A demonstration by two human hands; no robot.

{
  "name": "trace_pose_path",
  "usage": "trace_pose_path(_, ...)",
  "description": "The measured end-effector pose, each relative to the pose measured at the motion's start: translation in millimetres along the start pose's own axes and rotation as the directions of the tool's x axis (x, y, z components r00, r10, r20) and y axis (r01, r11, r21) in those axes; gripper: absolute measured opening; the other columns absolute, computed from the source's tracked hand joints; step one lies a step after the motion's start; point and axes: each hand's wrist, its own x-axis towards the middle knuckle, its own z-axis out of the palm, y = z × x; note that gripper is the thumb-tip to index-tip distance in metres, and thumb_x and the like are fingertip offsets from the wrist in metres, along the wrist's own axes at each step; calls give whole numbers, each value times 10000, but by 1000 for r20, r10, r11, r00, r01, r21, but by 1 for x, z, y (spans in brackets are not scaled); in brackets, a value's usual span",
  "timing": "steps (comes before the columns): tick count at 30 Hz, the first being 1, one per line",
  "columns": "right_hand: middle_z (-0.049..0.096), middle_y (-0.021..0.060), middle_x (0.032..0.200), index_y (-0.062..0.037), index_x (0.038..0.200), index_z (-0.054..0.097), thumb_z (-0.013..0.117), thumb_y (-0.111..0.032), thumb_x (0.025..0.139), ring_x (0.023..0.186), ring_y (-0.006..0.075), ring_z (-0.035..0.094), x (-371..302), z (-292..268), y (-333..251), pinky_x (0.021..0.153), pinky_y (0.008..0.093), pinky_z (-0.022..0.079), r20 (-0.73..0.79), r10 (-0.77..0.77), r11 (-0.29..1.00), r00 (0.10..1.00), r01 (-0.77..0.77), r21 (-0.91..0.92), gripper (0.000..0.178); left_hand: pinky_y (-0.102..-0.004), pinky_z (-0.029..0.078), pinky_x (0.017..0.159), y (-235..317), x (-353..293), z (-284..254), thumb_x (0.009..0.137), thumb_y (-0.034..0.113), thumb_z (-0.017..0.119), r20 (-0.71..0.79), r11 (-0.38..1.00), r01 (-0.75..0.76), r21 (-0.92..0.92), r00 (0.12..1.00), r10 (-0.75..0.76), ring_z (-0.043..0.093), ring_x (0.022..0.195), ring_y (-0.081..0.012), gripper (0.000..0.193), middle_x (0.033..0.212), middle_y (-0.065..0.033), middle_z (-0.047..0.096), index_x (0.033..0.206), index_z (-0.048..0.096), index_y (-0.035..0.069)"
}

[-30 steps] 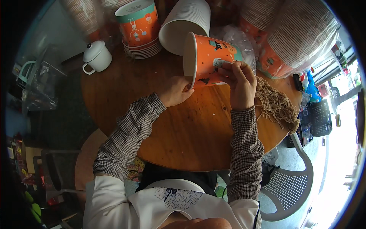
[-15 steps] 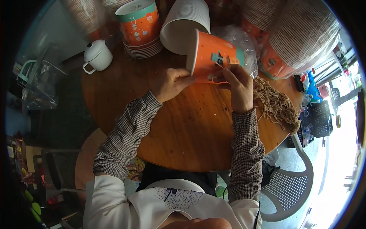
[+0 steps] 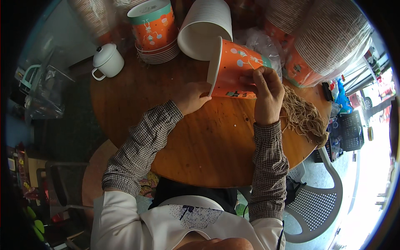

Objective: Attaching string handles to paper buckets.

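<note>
An orange paper bucket [image 3: 237,68] with a green band and printed figures lies on its side above the table, its white rim facing left. My left hand [image 3: 192,97] grips the rim at its lower edge, with fingertips partly hidden inside the opening. My right hand [image 3: 266,91] is at the bucket's green-banded end, thumb and forefinger pinched together; a thin pale strand seems to run from the fingertips, though what they hold is too small to name. Beside my right wrist lies a bundle of beige string [image 3: 304,114].
Behind the bucket lies a stack of white-mouthed buckets [image 3: 204,33]. Upright orange buckets [image 3: 154,35] stand further left, near a white lidded enamel mug [image 3: 108,61]. Plastic-wrapped bucket stacks [image 3: 329,41] fill the back right. A grey chair [image 3: 316,204] stands right of the wooden table [image 3: 200,154].
The bucket has turned about its length, so a different printed figure faces up, and has shifted slightly right and nearer. My left hand has moved down along the rim.
</note>
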Motion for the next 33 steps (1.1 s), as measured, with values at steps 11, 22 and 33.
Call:
trace_pose_path(11, 657, 134, 961, -14, 984, 540, 525, -122, 953, 817, 197, 672, 0, 0, -13, 709, 296, 559, -41, 21, 994, 999, -17, 110, 113, -200, 432, 513, 52, -6, -38, 888, 183, 657, -183, 883, -114, -456, 983, 33, 534, 579, -43, 223, 663, -3, 604, 847, 657, -36)
trace_pose_path(22, 658, 117, 889, 3, 955, 515, 501, -22, 938, 774, 147, 645, -29, 24, -40, 672, 248, 522, 215, -67, 997, 974, 56, 54, 34, -170, 370, 523, 47, -6, -43, 909, 249, 639, -401, 821, -50, -568, 888, -223, 452, 597, 3, 272, 654, 69, 550, 864, 663, -18)
trace_pose_path(33, 668, 149, 962, 8, 948, 522, 528, 13, 899, 903, 242, 675, -18, 27, -13, 741, 309, 525, 84, -303, 813, 949, 304, -496, 50, -278, 471, 900, 32, -4, -43, 880, 70, 628, 96, 695, 36, -718, 994, 48, 534, 1069, -118, 488, 1183, -47, 545, 1321, 433, -7)
